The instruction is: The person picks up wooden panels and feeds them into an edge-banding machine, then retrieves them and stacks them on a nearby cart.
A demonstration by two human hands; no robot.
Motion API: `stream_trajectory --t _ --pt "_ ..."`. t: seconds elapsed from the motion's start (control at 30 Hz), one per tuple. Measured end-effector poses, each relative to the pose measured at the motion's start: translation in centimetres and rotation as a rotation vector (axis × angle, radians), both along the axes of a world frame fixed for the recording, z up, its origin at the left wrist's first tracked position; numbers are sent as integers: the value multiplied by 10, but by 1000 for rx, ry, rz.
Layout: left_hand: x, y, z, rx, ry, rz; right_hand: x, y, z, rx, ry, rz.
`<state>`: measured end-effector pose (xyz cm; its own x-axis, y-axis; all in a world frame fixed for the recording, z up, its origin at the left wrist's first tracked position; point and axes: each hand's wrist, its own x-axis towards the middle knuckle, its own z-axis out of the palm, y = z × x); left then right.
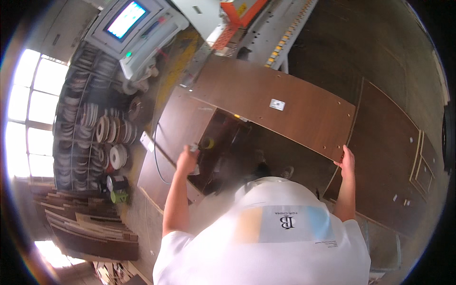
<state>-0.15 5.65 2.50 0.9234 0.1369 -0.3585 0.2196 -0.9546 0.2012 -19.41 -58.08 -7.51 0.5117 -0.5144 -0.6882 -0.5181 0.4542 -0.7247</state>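
Note:
A long brown wood panel (280,102) with small round holes and a white label (277,104) spans the middle. Its far left end reaches the metal machine bed. My right hand (347,161) grips the near right corner of this panel, thumb and fingers closed on its edge. Off to the left, my left hand (186,161) is closed near a small greyish thing (194,148) at its fingertips, too small to make out. Beneath that hand lies another brown board (183,118), with a dark cable (156,161) looping beside it.
A control console (126,28) with a lit screen stands at the far left, beside a machine with an orange guard (242,12). Shelves of edge-banding rolls (114,128) line the left. More brown boards (384,147) lie at the right. Stacked panels (85,223) fill the lower left.

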Motion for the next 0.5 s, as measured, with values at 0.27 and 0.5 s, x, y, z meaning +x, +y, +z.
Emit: stream_trajectory --t 0.27,0.5 --pt "-56 -38 14 -71 185 -152 0 -8 -18 -153 21 49" --pt "-114 -135 77 -156 473 -666 11 -12 -25 -327 102 137"
